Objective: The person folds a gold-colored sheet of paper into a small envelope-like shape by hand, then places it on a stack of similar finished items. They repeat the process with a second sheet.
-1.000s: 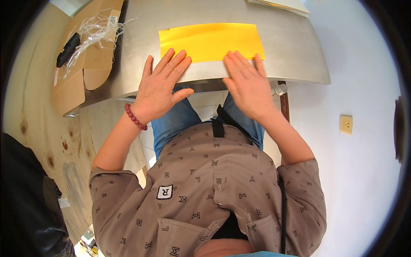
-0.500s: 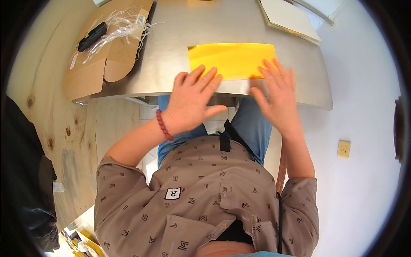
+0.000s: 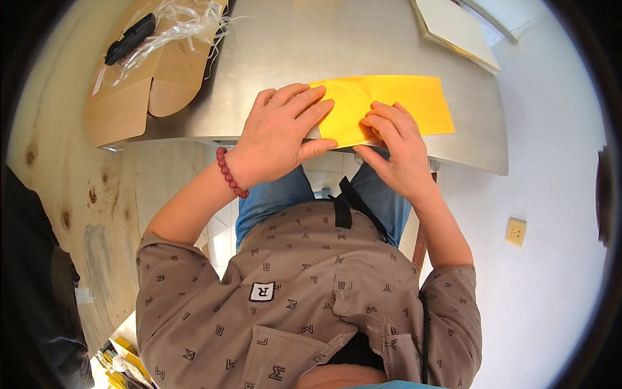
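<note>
Head view: yellow paper [image 3: 395,104] lay at the near edge of the metal table [image 3: 311,58]. Left hand [image 3: 282,139] pressed flat on its left end, fingers spread. Right hand [image 3: 395,149] had fingertips bunched together on the near edge. Risk: uneven pressure could skew the sheet or slide it off the edge.

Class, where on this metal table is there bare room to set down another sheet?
Bare metal lies between the cardboard box and the white-and-yellow pad, beyond the yellow paper. The near edge is crowded: left hand and right hand press the paper.
</note>
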`<action>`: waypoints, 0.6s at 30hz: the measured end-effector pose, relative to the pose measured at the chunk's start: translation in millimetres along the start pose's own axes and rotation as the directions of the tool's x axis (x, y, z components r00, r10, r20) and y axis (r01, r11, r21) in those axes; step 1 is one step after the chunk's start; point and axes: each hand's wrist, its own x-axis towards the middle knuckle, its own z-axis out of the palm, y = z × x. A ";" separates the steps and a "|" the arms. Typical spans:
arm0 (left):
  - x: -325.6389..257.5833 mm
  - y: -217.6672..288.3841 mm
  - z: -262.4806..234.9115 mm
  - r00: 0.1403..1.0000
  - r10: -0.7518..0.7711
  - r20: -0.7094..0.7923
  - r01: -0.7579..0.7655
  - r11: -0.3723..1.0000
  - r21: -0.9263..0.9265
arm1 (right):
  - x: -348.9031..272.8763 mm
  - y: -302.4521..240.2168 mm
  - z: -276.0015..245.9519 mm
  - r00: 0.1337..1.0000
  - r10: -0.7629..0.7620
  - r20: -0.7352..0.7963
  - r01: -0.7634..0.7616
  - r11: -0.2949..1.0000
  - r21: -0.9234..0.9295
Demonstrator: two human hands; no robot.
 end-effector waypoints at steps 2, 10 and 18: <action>-6.8 2.8 -1.0 1.000 0.004 -0.004 -0.004 1.000 -0.006 | -0.8 1.9 -1.5 1.000 -0.011 0.019 0.010 1.000 0.012; -15.8 -5.1 -6.7 1.000 -0.009 0.006 0.010 0.999 -0.047 | -1.1 3.3 -2.9 1.000 -0.020 -0.013 0.021 0.997 0.074; -7.9 -21.9 -6.3 0.999 0.007 -0.053 -0.013 0.993 -0.121 | 5.8 -6.5 -5.7 0.975 0.223 -0.005 -0.214 0.942 0.260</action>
